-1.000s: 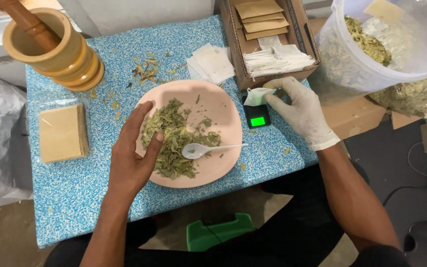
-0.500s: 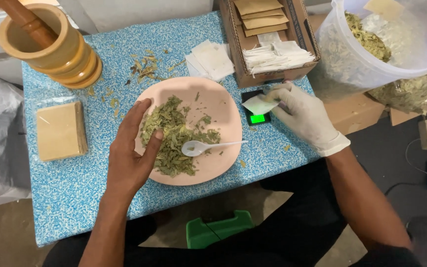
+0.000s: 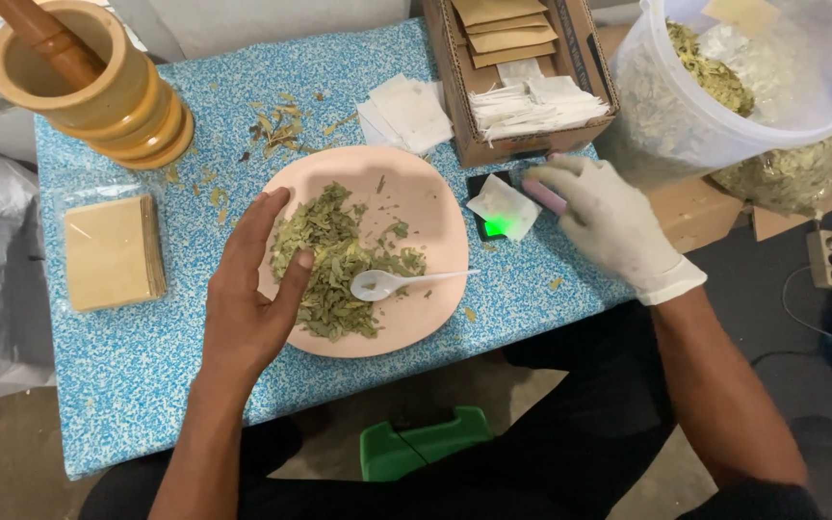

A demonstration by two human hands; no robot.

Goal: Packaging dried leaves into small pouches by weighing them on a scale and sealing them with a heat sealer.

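two hands in view. left hand (image 3: 247, 294) bare, fingers loosely spread, palm down on the left rim of the plate (image 3: 435, 207), fingertips and thumb touching the leaves (image 3: 334, 260). it grips nothing. right hand (image 3: 609, 217) in a white glove, fingers curled loosely over the small scale (image 3: 498, 207), just right of the plate. a pink strip shows under its fingertips; can't tell if it's pinched or just touched. a white sachet (image 3: 505, 200) lies on the scale, green light glowing at its lower edge.

plate is pink, round, mid-table, leaves piled on its left half. white plastic spoon (image 3: 392, 281) lies on the plate, bowl at the leaf pile, handle pointing right.

packages: open cardboard box (image 3: 455, 77) behind the scale, brown flat packets at the back, white sachets stacked in front. loose white sachets (image 3: 406, 111) just left of the box. clear bag of tan square packets (image 3: 113, 250) at the table's left edge. white translucent bucket (image 3: 801, 106) far right, off the table, leaves and a plastic bag inside. wooden mortar (image 3: 98, 96) with pestle at back left. table (image 3: 146, 385) has a blue-white speckled cover, stray leaf bits near the mortar.
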